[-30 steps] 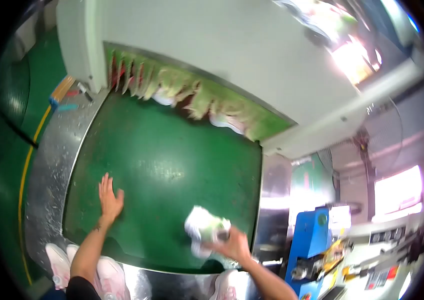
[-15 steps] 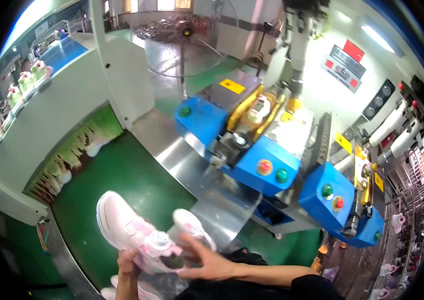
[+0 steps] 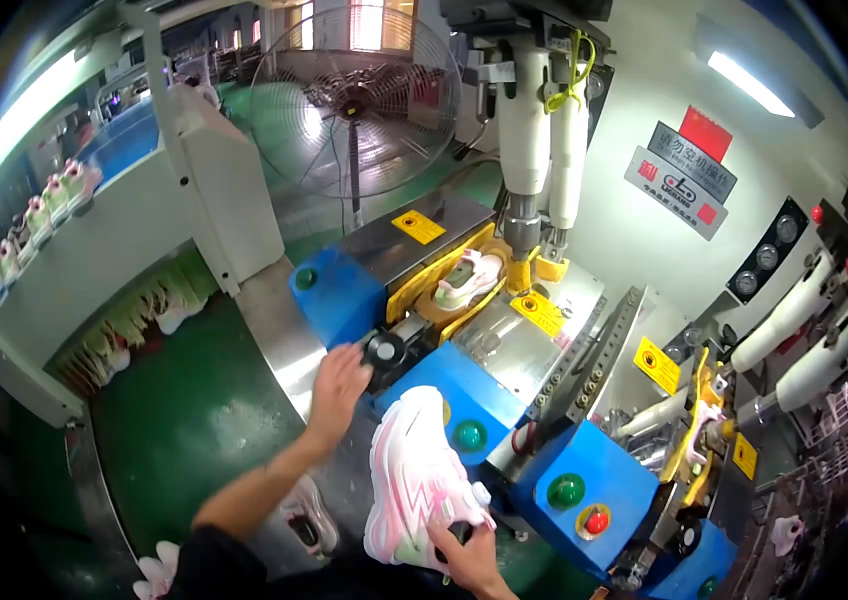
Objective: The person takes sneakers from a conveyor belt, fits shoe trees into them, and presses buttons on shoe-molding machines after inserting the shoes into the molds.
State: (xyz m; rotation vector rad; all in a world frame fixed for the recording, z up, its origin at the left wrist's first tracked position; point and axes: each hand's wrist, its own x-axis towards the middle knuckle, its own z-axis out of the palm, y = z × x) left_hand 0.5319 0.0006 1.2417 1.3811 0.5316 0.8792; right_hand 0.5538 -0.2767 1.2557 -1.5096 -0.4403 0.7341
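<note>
A white and pink sneaker (image 3: 406, 465) hangs in my right hand (image 3: 464, 555), its sole side turned left and my fingers at its collar opening. My left hand (image 3: 339, 390) is empty, fingers stretched out beside the black round knob (image 3: 384, 350) on the front of the press; whether it touches the knob I cannot tell. In the press, another pink and white sneaker (image 3: 468, 280) lies between yellow side pads (image 3: 414, 290), below white cylinders (image 3: 524, 130). Low down, a further sneaker (image 3: 310, 518) is near my left forearm.
Blue housings carry a green button (image 3: 469, 435) and a red button (image 3: 594, 521). A second press station (image 3: 704, 430) holds a shoe at right. A caged fan (image 3: 354, 105) stands behind. Shoes (image 3: 54, 200) line a conveyor at left. Green floor (image 3: 184, 400) lies below.
My view has shifted toward the press. My left hand has left the sneaker and moved up to the knob. The sneaker is now in my right hand, nearer the press.
</note>
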